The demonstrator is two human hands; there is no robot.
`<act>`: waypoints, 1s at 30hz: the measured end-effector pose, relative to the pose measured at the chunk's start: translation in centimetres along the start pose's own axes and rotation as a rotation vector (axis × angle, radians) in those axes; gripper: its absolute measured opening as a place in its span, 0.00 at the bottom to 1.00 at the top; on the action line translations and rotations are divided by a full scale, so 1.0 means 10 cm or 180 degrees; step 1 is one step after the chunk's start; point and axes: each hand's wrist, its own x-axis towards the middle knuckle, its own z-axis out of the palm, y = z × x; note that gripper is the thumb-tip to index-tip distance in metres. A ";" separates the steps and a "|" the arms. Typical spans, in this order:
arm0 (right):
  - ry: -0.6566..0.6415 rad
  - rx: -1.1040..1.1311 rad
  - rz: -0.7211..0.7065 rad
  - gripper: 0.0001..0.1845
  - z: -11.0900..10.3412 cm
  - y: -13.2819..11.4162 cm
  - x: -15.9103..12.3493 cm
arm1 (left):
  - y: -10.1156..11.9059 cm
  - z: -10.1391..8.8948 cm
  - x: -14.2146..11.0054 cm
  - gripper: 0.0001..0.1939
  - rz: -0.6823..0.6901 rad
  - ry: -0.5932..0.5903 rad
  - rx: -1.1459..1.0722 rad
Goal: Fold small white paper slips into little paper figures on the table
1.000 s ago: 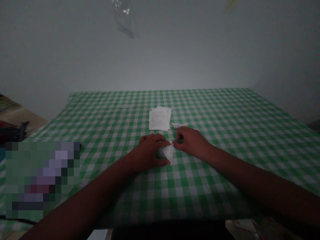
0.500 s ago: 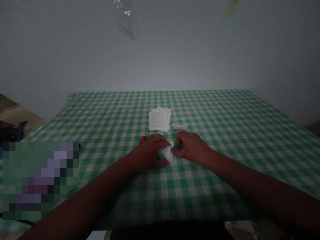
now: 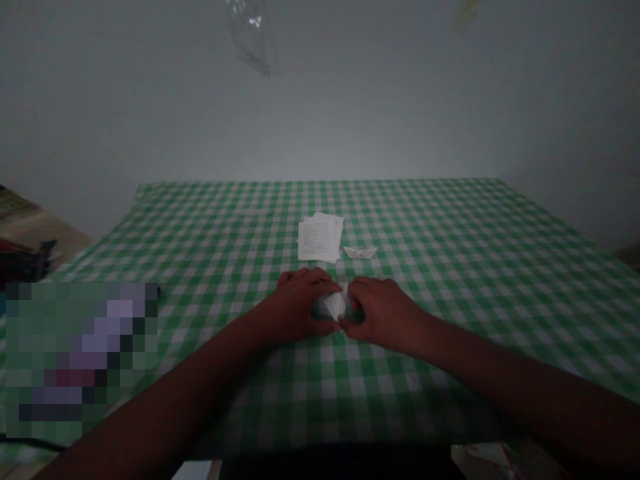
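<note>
Reading everything off the folded white paper (image 3: 332, 307) as my landmark: it lies about mid-table on the green gingham tablecloth (image 3: 465, 233). Plenty of open cloth to either side of it, and more out to the cloth's far edge, where the wall (image 3: 320, 120) rises well beyond it. Ahead of it, near but apart from the hands, sit a stack of printed sheets (image 3: 319, 240) and, slightly right, a small paper boat (image 3: 360, 252). Paper is between my two hands, held from both sides. Left hand (image 3: 295, 307) is closed over its left side, fingers (image 3: 320, 280) curled across the top. Right hand (image 3: 383, 315) is closed on its right side, fingertips (image 3: 352, 308) pressing in. Its lower tip shows just below them.
</note>
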 end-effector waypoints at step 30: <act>0.0039 -0.0133 0.0104 0.14 0.04 0.00 0.00 | -0.01 -0.04 -0.02 0.27 -0.0022 -0.0105 -0.0246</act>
